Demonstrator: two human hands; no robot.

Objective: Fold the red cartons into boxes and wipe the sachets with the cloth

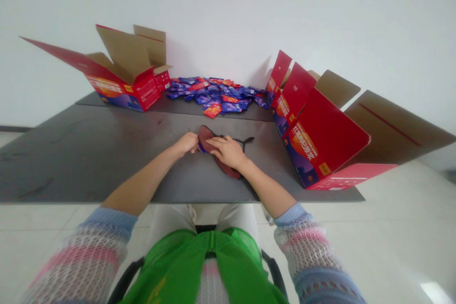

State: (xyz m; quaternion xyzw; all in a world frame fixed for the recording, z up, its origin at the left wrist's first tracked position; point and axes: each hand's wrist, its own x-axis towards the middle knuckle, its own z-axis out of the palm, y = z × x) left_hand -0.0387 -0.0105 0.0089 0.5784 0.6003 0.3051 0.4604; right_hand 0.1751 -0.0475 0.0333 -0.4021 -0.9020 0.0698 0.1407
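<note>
A brown, soft, curved item [228, 169] with a dark edge and a black strap lies at the middle of the grey table; its exact kind is not plain. My left hand [188, 143] is closed at its left end, fingertips pinching the edge. A narrow strip of blue [201, 147] shows beside those fingertips, partly hidden by the brown item. Across the top of the brown item rests my right hand [230, 152], its fingers stretched out flat and covering the middle part. The strap [248, 140] trails out to the right of that hand.
Blue and orange-red packets [217, 92] lie heaped against the wall at the back. An open red carton [131, 90] stands at the back left. More open red cartons [320, 133] line the right side, flaps raised. The table's front edge [210, 202] runs close to my lap.
</note>
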